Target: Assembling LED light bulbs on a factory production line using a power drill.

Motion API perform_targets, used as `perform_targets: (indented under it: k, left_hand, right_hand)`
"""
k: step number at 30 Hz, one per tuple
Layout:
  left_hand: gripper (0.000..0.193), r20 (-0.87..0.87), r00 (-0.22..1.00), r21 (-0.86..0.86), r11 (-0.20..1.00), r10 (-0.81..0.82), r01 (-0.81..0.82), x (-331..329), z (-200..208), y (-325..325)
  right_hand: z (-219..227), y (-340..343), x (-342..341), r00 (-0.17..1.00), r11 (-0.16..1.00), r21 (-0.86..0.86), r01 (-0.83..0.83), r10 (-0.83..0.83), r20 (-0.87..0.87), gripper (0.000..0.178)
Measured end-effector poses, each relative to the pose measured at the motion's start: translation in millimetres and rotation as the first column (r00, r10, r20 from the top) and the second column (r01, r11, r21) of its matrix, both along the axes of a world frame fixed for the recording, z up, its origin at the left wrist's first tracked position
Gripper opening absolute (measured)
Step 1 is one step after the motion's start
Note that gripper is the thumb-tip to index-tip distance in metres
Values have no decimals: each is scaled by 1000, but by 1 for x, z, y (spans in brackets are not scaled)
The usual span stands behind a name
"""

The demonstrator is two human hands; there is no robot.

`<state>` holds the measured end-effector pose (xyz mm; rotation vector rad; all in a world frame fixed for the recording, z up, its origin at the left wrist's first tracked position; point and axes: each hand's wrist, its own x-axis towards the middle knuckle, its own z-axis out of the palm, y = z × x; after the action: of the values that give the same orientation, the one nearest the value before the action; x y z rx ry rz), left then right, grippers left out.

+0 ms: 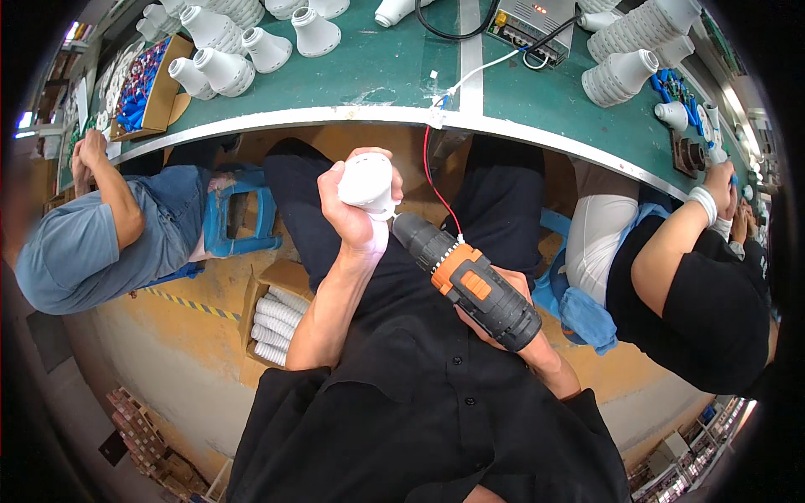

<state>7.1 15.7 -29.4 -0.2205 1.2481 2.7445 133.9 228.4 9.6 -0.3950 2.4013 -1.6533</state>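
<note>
My left hand (360,201) is wrapped around a white cone-shaped plastic housing (367,179), held up over my lap with its round end showing. In my right hand (518,289) is a black and orange cordless-style drill (471,283), mostly hiding the fingers that grip it. The drill points up and left, its chuck close to the housing's lower right edge. Whether the bit touches the housing I cannot tell. A red and white wire (430,168) runs from the drill up to the bench edge.
The green workbench (377,80) spans the far side, bearing white housings (315,33), stacked housings (619,77) and a metal power supply (533,29). A carton of white parts (279,323) stands left of my legs. Co-workers sit left (126,218) and right (671,310). A blue stool (239,210) is nearby.
</note>
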Motion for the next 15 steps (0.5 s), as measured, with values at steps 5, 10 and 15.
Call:
perform_targets:
  k: [5, 10, 15]
  left_hand:
    - [56, 13, 1000, 22, 1000, 3, -3, 0, -3, 1]
    - [56, 12, 1000, -6, 1000, 15, -15, 2, 1, 1]
    - [55, 7, 1000, -24, 999, 24, -24, 2, -1, 2]
  right_hand:
    - [4, -2, -3, 998, 1000, 10, 16, -15, -55, 25]
    - [5, -2, -2, 1000, 1000, 13, 10, -9, -29, 25]
    - [5, -3, -4, 999, 1000, -18, 13, -14, -30, 25]
